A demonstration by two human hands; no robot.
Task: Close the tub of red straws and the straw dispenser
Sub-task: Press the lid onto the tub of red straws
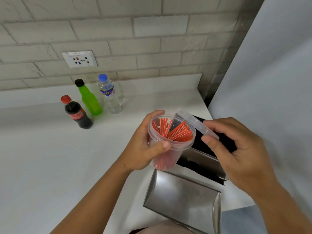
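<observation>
There is only one view, a wide-angle camera worn on the person's head, looking forward and steeply down over a white counter (pixel 50 166) toward the tiled back wall (pixel 135 31). It sits close in: the left hand (pixel 143 146) and right hand (pixel 236 149) fill the middle of the frame with both forearms running in from the bottom edge. The wide lens bends the wall's tile lines and the counter edges.

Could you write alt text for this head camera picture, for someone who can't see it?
A person's left hand holds a clear tub of red straws while the right hand brings its clear lid to the rim, above an open steel straw dispenser. Three bottles stand on the white counter.
</observation>
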